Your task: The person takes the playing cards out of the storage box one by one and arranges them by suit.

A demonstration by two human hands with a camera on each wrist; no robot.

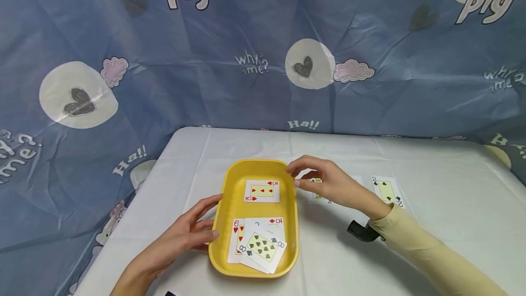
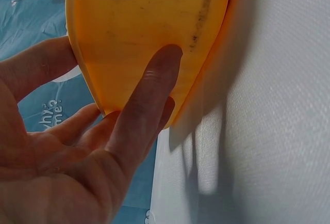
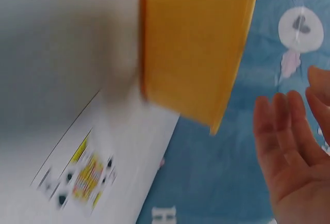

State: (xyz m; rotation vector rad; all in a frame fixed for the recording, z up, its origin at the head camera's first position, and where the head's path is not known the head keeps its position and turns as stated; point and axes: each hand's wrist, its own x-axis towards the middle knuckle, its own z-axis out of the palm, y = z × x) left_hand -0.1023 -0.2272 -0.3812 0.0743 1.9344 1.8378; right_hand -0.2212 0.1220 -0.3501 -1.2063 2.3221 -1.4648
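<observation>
A yellow tray (image 1: 293, 223) lies on the white table. In its far half is a three of hearts (image 1: 262, 191). Toward its near end overlap a heart card (image 1: 233, 241), a three of diamonds (image 1: 263, 224) and, on top, an eight of spades (image 1: 263, 246). My left hand (image 1: 182, 234) touches the tray's left side with extended fingers; in the left wrist view a fingertip (image 2: 170, 59) lies against the outer wall. My right hand (image 1: 328, 184) hovers at the far right rim, fingers loosely bent, holding nothing. Below it, a king card (image 1: 316, 195) is partly hidden.
To the right of the right hand, a two of clubs (image 1: 387, 191) lies face up on the table (image 1: 337, 259). A blue printed cloth (image 1: 255, 99) hangs behind the table's far edge. A black device (image 1: 363, 232) is at the right wrist.
</observation>
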